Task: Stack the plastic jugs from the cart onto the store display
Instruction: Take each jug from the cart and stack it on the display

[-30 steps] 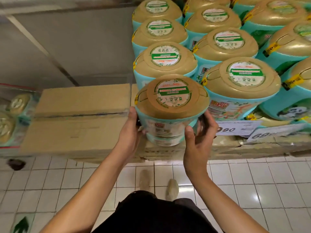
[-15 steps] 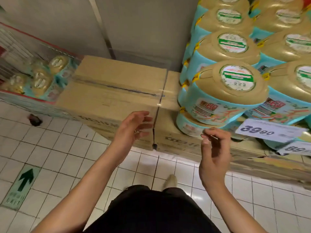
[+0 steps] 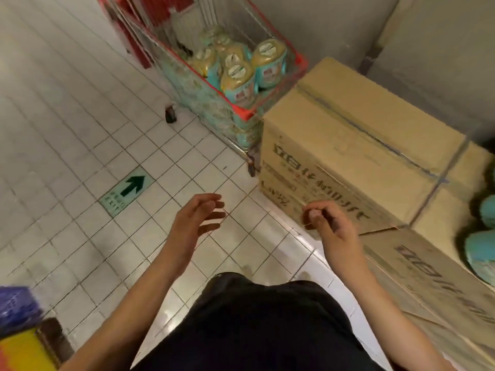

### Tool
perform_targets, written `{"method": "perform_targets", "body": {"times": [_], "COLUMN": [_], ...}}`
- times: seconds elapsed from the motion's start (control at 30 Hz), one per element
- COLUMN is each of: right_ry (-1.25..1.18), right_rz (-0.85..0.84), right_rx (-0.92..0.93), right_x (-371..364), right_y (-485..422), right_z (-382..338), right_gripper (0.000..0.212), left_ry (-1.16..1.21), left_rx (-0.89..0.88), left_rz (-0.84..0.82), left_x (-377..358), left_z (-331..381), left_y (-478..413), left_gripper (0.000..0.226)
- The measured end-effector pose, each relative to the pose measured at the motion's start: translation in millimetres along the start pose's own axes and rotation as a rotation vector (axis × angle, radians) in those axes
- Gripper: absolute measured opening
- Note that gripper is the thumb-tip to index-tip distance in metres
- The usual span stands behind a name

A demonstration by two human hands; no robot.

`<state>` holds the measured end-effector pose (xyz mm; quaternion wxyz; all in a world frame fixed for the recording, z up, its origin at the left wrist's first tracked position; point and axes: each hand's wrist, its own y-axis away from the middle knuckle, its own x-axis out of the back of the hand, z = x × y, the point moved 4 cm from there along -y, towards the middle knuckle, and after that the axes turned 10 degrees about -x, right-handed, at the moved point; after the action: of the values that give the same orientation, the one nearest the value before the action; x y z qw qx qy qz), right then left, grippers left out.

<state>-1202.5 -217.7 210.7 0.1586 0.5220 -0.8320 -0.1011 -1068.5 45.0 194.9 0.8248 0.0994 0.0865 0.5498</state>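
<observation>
A wire shopping cart [image 3: 270,109] with a red rim stands at the top middle, holding several teal jugs with gold lids [image 3: 238,76]. Both of my hands hang empty over the tiled floor, well short of the cart. My left hand [image 3: 197,218] has its fingers spread and relaxed. My right hand [image 3: 328,223] has loosely curled fingers and holds nothing, just in front of the cardboard boxes. The store display shows only as a few blurred teal jugs [image 3: 482,253] at the right edge.
Sealed cardboard boxes [image 3: 356,145] form the display's base on the right, touching the cart's corner. A grey wall [image 3: 334,25] rises behind them. A green arrow sticker [image 3: 126,191] marks the white floor. A blue and yellow object [image 3: 18,330] sits at the bottom left.
A second ago both hands held a jug at the display stack. They let it go there, and my view has swung left, bringing the cart into sight.
</observation>
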Motion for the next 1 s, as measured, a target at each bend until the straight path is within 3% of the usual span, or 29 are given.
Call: {"method": "perform_targets", "body": {"times": [0.27, 0.73, 1.0], "right_ry": [0.147, 0.248, 0.279], "right_rz": [-0.249, -0.529, -0.517], "right_rx": [-0.075, -0.115, -0.1], "right_x": [-106, -262, -332], "right_y": [-75, -308, -425], "right_z": [-19, -104, -165], "right_gripper": [0.024, 0.02, 0.018], "left_ry": [0.075, 0.043, 0.041], "left_rx": [0.023, 0.09, 0.122], "left_rz": [0.229, 0.466, 0.464], "left_x": [113, 208, 268], "left_z": [-3, 40, 56], "left_y": [-12, -178, -281], "left_gripper": [0.037, 0.024, 0.024]}}
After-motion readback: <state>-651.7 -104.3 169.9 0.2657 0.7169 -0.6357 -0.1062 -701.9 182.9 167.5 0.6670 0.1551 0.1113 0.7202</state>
